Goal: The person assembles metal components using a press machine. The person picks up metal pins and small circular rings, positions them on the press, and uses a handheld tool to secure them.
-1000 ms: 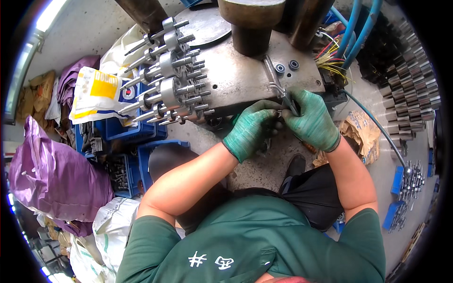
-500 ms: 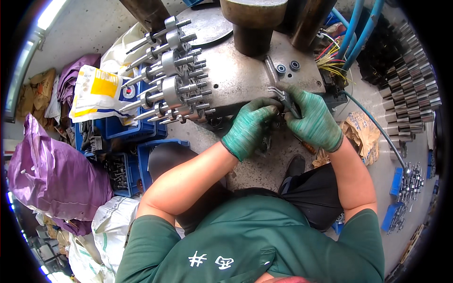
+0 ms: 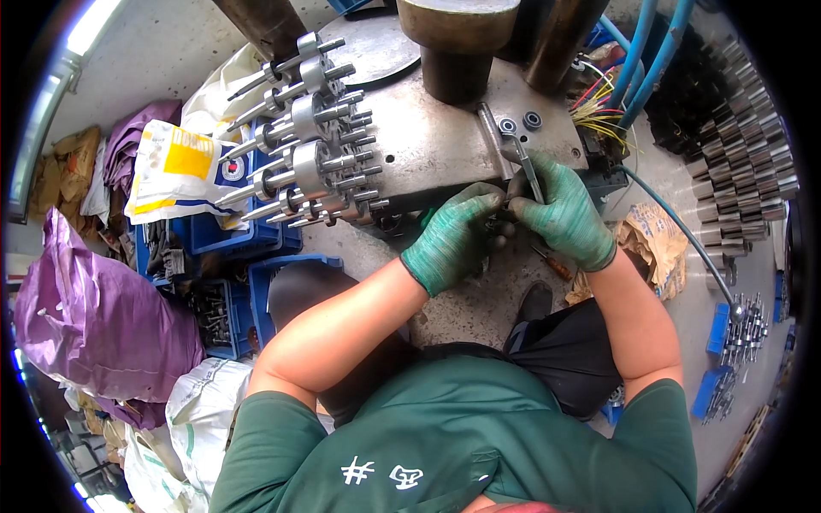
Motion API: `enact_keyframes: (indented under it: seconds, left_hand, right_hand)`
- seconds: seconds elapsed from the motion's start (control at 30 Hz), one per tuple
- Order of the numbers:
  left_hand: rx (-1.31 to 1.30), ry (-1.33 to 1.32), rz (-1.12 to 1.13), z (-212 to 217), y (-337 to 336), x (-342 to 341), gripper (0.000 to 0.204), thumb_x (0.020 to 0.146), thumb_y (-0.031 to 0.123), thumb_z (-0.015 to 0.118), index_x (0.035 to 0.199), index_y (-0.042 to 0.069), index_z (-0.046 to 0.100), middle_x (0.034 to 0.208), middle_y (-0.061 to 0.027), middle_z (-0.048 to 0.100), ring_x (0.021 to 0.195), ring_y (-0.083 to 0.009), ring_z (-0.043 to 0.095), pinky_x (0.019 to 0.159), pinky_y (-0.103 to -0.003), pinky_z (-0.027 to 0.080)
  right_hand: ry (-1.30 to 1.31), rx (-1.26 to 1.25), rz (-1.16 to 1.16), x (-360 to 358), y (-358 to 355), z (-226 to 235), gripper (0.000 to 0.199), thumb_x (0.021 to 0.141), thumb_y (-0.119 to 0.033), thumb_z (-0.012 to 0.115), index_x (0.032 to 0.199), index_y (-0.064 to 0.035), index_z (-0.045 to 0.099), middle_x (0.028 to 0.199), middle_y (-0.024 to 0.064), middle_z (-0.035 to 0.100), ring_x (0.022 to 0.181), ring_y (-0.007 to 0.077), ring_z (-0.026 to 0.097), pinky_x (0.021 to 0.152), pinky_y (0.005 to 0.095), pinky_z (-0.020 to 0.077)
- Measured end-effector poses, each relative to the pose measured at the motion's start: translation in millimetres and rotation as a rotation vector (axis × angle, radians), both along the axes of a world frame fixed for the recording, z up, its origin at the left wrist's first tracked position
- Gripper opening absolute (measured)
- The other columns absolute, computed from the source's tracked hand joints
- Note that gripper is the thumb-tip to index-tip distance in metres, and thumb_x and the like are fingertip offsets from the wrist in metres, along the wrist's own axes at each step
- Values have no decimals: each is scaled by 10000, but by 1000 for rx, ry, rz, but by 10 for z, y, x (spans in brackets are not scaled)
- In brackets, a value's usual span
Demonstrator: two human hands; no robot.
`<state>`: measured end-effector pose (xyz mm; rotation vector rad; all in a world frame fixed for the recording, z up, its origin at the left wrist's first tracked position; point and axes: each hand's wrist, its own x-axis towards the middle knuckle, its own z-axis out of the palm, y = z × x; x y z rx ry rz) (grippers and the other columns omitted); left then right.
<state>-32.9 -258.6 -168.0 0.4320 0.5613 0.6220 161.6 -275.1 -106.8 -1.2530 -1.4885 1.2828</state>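
Observation:
My right hand (image 3: 566, 218), in a green knit glove with dark fingertips, is closed around a pair of pliers (image 3: 528, 167) with slim metal ends pointing away from me. Close beside it at the bench's front edge, my left hand (image 3: 451, 235), gloved alike, has its fingers curled in. Whatever is between those fingers is too hidden to name. Just beyond the pliers, two small ring bearings (image 3: 532, 120) lie on the metal press table (image 3: 436, 141). A metal bar (image 3: 493, 137) rests to their left.
Several shafts with round metal cores (image 3: 313, 167) stand along the table's left side. A thick press column (image 3: 457, 51) rises at the back. Blue bins (image 3: 256, 291) and a purple sack (image 3: 103, 316) are at left. Wires (image 3: 603, 107) and metal cylinders (image 3: 744, 145) are at right.
The pliers have swung in my right hand, their ends now pointing up toward the bearings. My left hand has stayed nearly in place, its fingers shifting slightly.

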Motion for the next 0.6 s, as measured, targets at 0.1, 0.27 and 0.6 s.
enact_keyframes:
  seconds: [0.1, 0.27, 0.6]
  left_hand:
    - [71, 26, -13, 35, 1, 16, 295, 1001, 341, 680, 1200, 140, 598, 1033, -24, 659, 915, -155, 625, 796, -312, 511]
    - [122, 106, 41, 40, 61, -49, 308, 994, 313, 708, 1197, 117, 584, 1039, -39, 652, 909, -151, 618, 804, -301, 520]
    - [-51, 76, 400, 194, 366, -192, 119, 1016, 176, 636, 1100, 108, 588, 1073, -111, 667, 918, -224, 650, 798, -328, 549]
  right_hand:
    - [-129, 66, -73, -33, -5, -29, 581, 851, -54, 704, 1411, 22, 573, 900, 38, 665, 821, 105, 638, 817, 288, 548]
    - [18, -130, -86, -59, 37, -8, 667, 862, -64, 722, 1484, 4, 492, 990, 31, 670, 881, 119, 640, 837, 284, 546]
    - [-741, 613, -57, 30, 1, 154, 709, 671, 14, 685, 1374, -46, 609, 1240, 215, 631, 1096, 420, 617, 1010, 458, 510]
